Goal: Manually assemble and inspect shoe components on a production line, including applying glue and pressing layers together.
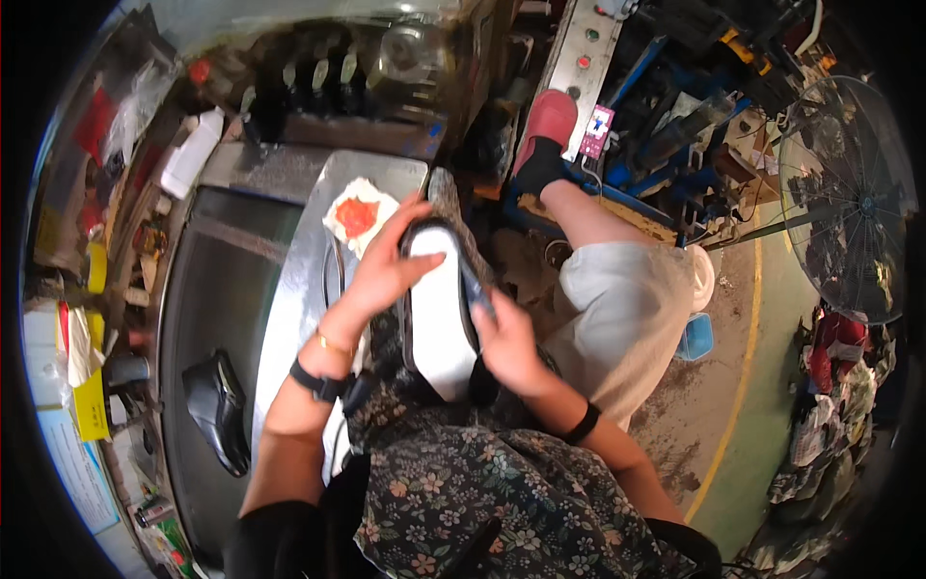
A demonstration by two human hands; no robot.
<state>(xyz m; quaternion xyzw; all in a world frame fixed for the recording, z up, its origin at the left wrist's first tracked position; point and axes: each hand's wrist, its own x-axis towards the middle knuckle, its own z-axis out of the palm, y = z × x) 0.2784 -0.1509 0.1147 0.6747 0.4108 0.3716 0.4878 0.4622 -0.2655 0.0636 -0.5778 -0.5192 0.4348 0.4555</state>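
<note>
A black shoe (436, 309) is held over my apron, its long white face turned up; whether that face is the outer sole or an insole I cannot tell. My left hand (384, 270) grips its far end, with the thumb lying on the white face. At its right edge, my right hand (509, 343) closes on a slim bluish-grey thing (474, 287) of a kind I cannot make out. Left of the shoe, a white cloth or paper with an orange-red patch (357, 218) lies on a metal plate (289, 314).
Another black shoe (218, 410) rests on the dark belt (193, 318) at left. A machine (405, 68) stands ahead. My bent leg reaches a metal rail (585, 60) with a red shoe (553, 118) on the foot. A large fan (858, 198) is at right, beside piled cloths (834, 386).
</note>
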